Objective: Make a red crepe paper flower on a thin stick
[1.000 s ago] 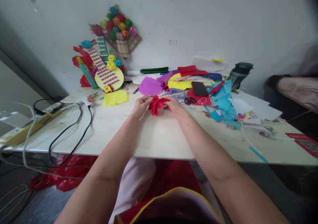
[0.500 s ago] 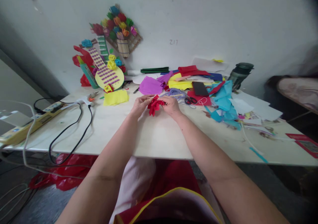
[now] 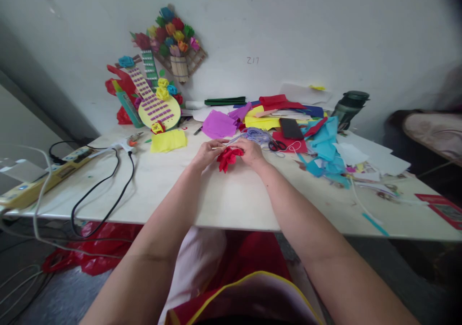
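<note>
Between my hands is a red paper flower [image 3: 228, 159] with pointed petals hanging down toward me, just over the white table [image 3: 234, 200]. My left hand [image 3: 209, 153] pinches it from the left side, and my right hand [image 3: 250, 153] grips it from the right. Fingers hide the flower's upper end. Just beyond my right hand lie a tangle of pale purple cord [image 3: 257, 134] and black-handled scissors [image 3: 277, 145]. A purple paper sheet [image 3: 218, 124] is spread behind my left hand, with a yellow paper piece [image 3: 168, 141] farther left.
A glue gun [image 3: 124, 145] with a black cord [image 3: 122, 190] and a power strip [image 3: 46, 178] occupy the left. Behind stands a guitar-shaped craft [image 3: 159, 108]. A phone [image 3: 290, 129], blue crepe paper [image 3: 325, 144] and a dark bottle [image 3: 349, 107] are to the right.
The flower has shifted slightly right and toward me, its petals turned more to the front. Both hands have stayed on it with small finger movements.
</note>
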### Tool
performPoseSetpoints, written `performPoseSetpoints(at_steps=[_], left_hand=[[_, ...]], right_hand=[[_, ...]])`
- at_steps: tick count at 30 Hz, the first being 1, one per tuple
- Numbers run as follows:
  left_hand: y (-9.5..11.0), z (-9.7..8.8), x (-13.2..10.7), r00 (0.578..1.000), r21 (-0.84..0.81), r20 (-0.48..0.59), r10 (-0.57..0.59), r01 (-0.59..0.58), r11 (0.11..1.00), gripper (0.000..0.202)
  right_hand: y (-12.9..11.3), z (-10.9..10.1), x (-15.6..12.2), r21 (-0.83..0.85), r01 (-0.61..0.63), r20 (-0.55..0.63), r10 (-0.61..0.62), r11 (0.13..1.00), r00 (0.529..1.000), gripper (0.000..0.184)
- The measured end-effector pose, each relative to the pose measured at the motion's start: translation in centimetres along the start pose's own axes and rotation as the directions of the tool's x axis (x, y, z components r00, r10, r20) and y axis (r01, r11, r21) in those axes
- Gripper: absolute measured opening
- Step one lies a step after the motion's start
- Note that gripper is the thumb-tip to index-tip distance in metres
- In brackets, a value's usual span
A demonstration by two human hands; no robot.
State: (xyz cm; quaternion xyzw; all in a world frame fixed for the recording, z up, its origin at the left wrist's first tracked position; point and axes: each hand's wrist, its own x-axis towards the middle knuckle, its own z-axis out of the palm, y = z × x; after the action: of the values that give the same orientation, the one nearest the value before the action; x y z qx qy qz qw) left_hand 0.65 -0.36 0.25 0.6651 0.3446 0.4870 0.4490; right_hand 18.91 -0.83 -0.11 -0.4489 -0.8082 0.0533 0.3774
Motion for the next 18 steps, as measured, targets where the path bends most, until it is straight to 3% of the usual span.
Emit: performPoseSetpoints(at_steps=[10, 18], left_hand=[[0.42, 0.01, -0.24, 0.995, -0.028, 0.060, -0.079, 0.080, 0.996, 0.028], [0.13, -0.32, -0.20, 0.974, -0.109, 0.097, -0.206, 0.216, 0.970, 0.045]], right_hand=[[-0.30, -0.91, -0.09, -0.078, -0.006, 0.114, 0.015, 0.997, 0.993, 0.024], [-0.07, -0.38, 0.00, -0.061, 0.014, 0.082, -0.009, 0.998, 0.997, 0.023]])
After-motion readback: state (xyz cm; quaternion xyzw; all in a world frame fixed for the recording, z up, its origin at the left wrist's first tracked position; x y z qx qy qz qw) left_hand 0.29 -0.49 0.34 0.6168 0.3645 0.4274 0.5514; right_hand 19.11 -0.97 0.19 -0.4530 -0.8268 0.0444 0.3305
